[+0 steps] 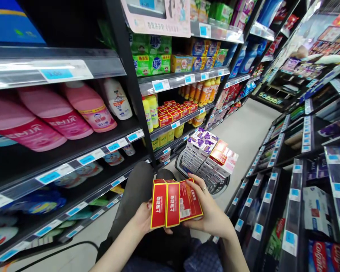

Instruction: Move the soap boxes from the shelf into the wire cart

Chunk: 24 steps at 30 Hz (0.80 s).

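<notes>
red boxes (172, 204): three side by side, between both hands
left hand (143, 218): closed round leftmost box
right hand (209, 212): closed round rightmost box
likely handling: light, stiff, slightly slick
best hold: outer sides; corners may dent

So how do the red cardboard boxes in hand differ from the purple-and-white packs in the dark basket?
The red boxes are between left hand and right hand; the purple-and-white packs are stacked in the dark basket. The red boxes are mainly red; the packs mix purple and white. Both are boxy.
</notes>
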Available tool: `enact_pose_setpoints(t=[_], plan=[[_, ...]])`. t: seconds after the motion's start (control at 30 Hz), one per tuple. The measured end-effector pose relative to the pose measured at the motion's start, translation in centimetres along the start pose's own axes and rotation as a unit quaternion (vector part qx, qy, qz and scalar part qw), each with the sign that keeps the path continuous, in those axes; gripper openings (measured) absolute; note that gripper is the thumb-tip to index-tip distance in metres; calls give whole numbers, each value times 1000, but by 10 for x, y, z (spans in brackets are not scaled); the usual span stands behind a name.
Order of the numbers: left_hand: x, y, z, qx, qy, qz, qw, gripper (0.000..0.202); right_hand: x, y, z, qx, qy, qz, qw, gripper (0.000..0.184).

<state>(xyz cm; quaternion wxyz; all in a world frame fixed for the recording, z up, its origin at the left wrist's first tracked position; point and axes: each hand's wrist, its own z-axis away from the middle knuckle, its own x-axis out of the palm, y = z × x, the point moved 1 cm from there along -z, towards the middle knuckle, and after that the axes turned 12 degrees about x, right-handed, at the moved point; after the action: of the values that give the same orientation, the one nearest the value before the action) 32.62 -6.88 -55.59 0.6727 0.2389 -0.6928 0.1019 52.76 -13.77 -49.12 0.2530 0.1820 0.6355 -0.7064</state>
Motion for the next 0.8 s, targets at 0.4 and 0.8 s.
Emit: enact_pose_setpoints(t=[0.4,0.8], plan=[[-9,21,-17,0,85,24,996,54,2,41,-16,84,256,-717,643,110],[-22,46,-53,-52,151,-89,983,51,-38,46,-40,115,356,-645,666,72]])
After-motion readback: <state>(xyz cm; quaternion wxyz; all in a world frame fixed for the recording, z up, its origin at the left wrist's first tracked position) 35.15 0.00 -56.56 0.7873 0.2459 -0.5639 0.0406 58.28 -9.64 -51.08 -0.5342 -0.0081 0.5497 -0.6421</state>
